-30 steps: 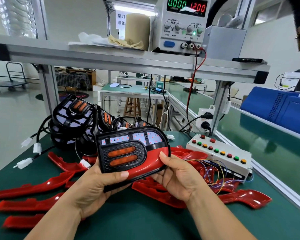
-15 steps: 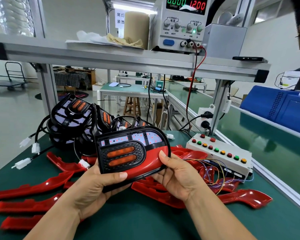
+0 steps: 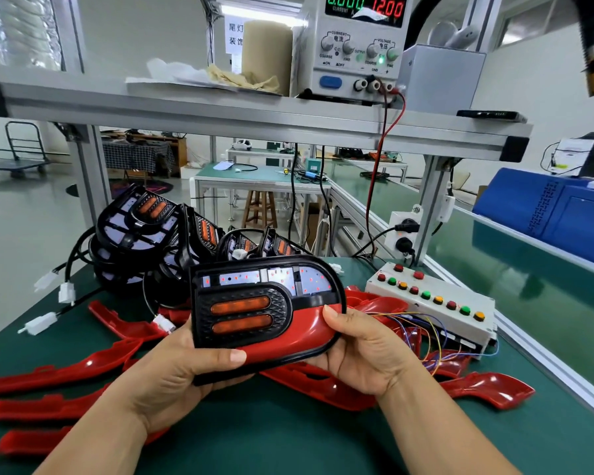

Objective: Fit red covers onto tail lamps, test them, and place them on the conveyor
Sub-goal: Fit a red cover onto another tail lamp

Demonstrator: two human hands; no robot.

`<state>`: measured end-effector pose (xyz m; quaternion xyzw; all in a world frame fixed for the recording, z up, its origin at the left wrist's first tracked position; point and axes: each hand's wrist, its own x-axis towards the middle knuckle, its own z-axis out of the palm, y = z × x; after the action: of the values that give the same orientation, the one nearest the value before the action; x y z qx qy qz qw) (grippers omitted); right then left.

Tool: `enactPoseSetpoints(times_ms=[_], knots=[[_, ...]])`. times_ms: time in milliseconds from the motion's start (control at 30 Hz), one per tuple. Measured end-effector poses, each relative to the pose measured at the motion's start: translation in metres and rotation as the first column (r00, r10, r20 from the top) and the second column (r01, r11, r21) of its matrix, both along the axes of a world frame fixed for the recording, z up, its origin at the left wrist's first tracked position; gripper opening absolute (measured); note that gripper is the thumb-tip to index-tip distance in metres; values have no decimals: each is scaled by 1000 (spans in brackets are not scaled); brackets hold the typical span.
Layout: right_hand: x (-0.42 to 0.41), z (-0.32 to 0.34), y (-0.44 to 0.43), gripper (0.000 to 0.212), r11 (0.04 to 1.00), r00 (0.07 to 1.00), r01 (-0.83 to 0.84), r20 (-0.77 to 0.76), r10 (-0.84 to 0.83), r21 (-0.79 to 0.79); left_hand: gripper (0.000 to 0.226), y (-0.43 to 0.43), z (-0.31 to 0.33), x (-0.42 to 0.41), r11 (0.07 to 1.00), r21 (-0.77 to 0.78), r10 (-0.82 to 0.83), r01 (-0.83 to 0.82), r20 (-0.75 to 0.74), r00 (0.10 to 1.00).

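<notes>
Green matting covers the worktop (image 3: 288,440), and a green conveyor (image 3: 494,269) runs along its right side. One metal shelf (image 3: 220,111) crosses overhead and carries one power supply (image 3: 357,46), which reads 0.000 and 12.00.

At the back left, bare tail lamps sit in a heap (image 3: 144,234), with four orange-barred faces showing. Loose red covers (image 3: 59,371) are scattered on the mat. Three lie in a row at the left edge and one lies alone at the right, while the rest overlap too much to count.

One tail lamp (image 3: 254,303) is held above the worktop's middle, with a red cover (image 3: 306,334) along its lower right edge. The left hand (image 3: 172,368) grips the lamp's lower left corner, thumb across the front. The right hand (image 3: 364,351) holds the right end, thumb pressing on the cover.

One white button box (image 3: 460,323) to the right has eleven buttons. Four white connectors (image 3: 36,325) lie at the left.

Compared with half a second ago, both grips and the lamp's tilt are unchanged, and only the view has shifted slightly.
</notes>
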<state>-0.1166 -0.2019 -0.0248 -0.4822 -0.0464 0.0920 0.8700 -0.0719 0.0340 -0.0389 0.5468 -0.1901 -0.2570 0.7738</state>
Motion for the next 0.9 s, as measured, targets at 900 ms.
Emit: enactPoseSetpoints(times_ms=[900], knots=[[8,-7,2,64,996,996,89,13,-89,-29,104,-6,1,4,996,24,86,-86,23,996]])
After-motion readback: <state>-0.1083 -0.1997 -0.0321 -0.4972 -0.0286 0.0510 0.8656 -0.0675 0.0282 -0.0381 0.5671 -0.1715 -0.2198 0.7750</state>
